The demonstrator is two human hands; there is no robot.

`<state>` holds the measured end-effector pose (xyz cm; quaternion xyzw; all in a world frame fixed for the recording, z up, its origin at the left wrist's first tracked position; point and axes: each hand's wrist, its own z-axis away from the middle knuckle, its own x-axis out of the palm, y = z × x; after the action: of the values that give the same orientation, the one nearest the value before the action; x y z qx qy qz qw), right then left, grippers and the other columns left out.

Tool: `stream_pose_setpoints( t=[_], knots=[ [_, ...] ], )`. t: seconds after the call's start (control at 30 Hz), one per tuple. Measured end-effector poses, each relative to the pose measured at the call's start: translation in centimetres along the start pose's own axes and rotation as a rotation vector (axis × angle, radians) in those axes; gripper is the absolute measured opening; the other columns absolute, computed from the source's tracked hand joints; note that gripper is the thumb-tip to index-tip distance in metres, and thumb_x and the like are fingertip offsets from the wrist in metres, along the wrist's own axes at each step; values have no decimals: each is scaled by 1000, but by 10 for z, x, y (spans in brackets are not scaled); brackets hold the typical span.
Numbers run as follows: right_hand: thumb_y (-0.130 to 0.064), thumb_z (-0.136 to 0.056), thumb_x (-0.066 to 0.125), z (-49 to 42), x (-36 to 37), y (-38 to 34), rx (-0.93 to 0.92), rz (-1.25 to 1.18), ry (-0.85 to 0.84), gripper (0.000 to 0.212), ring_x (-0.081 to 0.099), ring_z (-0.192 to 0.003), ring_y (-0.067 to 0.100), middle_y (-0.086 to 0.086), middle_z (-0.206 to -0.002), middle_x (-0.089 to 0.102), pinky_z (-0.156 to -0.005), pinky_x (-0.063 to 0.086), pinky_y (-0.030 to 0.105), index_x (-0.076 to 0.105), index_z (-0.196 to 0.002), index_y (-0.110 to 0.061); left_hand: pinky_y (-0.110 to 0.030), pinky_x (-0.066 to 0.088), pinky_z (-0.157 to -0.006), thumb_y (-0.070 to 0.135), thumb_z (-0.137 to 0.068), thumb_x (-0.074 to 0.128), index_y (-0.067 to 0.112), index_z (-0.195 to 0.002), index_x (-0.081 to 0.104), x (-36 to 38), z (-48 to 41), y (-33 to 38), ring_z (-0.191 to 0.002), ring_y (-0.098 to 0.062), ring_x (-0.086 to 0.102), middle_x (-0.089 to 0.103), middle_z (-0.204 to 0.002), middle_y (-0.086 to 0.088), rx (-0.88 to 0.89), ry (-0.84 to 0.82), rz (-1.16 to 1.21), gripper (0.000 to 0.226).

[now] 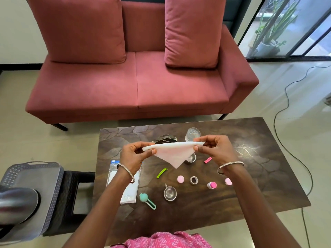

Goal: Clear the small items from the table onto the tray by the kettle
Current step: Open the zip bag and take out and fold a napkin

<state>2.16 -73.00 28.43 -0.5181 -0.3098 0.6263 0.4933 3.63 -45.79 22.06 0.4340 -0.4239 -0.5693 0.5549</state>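
Both hands hold a white folded napkin (174, 153) above the dark wooden table (250, 176); my left hand (136, 154) pinches its left corner and my right hand (215, 149) its right corner. Below lie a green clip (161, 173), a pink cap (180, 179), a tape ring (193, 180), a pink-capped bottle (211, 185), another pink cap (228, 181), a small steel cup (170, 193), a teal clip (147, 200) and a pink stick (208, 160). The grey tray (32, 176) with the steel kettle (16, 203) stands at the left.
A plastic packet (129, 190) lies under my left wrist. A clear glass (192, 134), a dark foil packet (165, 139) and a steel bowl (190, 158) sit behind the napkin. A red sofa (136, 83) faces the table. A cable (286, 97) runs along the floor at the right.
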Motion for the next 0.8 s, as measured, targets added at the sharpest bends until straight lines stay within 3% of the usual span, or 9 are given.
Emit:
stream_pose_setpoints(
  t=[0.17, 0.33, 0.4, 0.5, 0.67, 0.8],
  knots=[
    [-16, -74, 84, -2, -4, 9, 50, -9, 0, 15, 70, -76, 13, 8, -82, 77, -73, 55, 23, 79, -88, -12, -33, 61, -71, 15, -75, 80, 16, -86, 75, 2, -3, -3, -80, -24, 70, 74, -83, -7, -7, -16, -47, 12],
    [-16, -85, 74, -5, -1, 14, 201, -276, -31, 8, 68, -75, 16, 8, -83, 76, -62, 56, 20, 73, -87, -8, -33, 61, -72, 17, -85, 68, 7, -98, 69, 6, -8, -4, -94, -28, 72, 75, -93, -10, -214, -75, 278, 16],
    [-15, -91, 68, -8, 5, 18, 313, -426, -44, 8, 70, -75, 21, 14, -89, 75, -65, 63, 29, 70, -91, -8, -34, 61, -71, 19, -87, 67, 4, -106, 65, 12, -11, -6, -91, -26, 73, 75, -95, -11, -302, -83, 380, 24],
    [-17, -95, 63, -17, 16, 28, 439, -535, -9, 12, 73, -67, 23, 16, -85, 73, -69, 64, 39, 66, -98, -5, -32, 61, -65, 20, -88, 68, 3, -107, 65, 23, -17, -12, -74, -19, 73, 76, -88, -10, -410, -15, 448, 25],
    [-6, -93, 64, -46, 31, 46, 558, -618, 181, 15, 67, -45, 16, 12, -69, 68, -46, 58, 25, 59, -106, -3, -27, 59, -53, 12, -85, 71, 2, -93, 65, 47, -36, -27, -61, -16, 73, 76, -73, -11, -597, 158, 480, 14],
    [-7, -85, 72, -76, 40, 65, 659, -679, 186, 31, 70, -59, 20, 15, -83, 71, -50, 60, 29, 57, -112, -7, -27, 58, -48, 6, -87, 68, 3, -84, 62, 64, -59, -43, -53, -15, 71, 73, -62, -10, -682, 229, 481, 8]
  ],
)
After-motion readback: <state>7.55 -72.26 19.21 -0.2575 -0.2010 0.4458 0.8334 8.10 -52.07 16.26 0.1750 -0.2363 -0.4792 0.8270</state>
